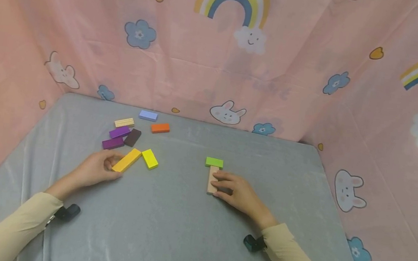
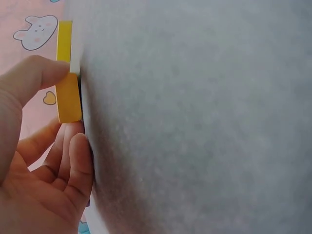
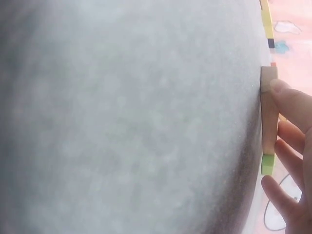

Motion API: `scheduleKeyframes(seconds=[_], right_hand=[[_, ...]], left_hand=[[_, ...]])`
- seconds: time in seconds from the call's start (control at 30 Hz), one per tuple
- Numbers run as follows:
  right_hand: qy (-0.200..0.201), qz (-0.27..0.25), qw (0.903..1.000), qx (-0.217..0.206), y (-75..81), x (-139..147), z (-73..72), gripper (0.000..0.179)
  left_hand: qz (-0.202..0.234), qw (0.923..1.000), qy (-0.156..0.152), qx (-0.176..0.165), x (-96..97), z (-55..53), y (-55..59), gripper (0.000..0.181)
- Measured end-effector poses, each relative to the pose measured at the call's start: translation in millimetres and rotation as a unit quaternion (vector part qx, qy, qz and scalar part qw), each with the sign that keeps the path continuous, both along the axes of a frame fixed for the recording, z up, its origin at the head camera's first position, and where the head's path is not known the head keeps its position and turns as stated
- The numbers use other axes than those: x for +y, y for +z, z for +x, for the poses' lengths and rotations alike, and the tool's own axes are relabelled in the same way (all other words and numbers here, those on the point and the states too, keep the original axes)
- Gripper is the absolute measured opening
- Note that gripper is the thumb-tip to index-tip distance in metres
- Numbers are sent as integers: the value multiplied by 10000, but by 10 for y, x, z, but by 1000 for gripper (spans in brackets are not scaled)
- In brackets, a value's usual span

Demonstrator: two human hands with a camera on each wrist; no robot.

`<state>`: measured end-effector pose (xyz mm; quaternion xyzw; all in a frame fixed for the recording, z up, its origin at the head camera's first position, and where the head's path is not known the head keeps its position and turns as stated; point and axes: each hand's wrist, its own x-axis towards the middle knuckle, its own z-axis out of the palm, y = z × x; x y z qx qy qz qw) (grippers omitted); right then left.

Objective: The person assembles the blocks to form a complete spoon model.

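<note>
In the head view my left hand (image 1: pixel 95 167) grips an amber-yellow block (image 1: pixel 127 160) between thumb and fingers. The left wrist view shows the thumb on this block (image 2: pixel 68 100) and the fingers beneath it. A bright yellow block (image 1: pixel 150 159) lies just right of it. My right hand (image 1: pixel 238 193) holds a plain wooden block (image 1: pixel 212 179) by its right side, with the thumb at the near end. That block lies flat, its far end against a green block (image 1: pixel 214 162) set crosswise. In the right wrist view the fingers lie along the wooden block (image 3: pixel 269 117).
Behind my left hand lie two purple blocks (image 1: pixel 119 132), a dark brown block (image 1: pixel 132 137), a striped pale block (image 1: pixel 124 122), a light blue block (image 1: pixel 148 115) and an orange block (image 1: pixel 160 128). A pink patterned curtain (image 1: pixel 176 78) borders the grey tabletop (image 1: pixel 165 229).
</note>
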<state>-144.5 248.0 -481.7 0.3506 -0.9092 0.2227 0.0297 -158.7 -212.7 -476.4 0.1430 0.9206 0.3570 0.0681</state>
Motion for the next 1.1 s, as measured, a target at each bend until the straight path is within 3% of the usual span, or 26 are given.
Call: scheduleKeyframes(seconds=[0.7, 1.1], right_hand=[[-24, -43, 10000, 31, 1, 0, 12, 37], [-66, 30, 10000, -22, -4, 0, 6, 37]], left_hand=[[202, 9990, 377, 82, -16, 7, -2, 51], [175, 9986, 470, 141, 16, -14, 87, 50]])
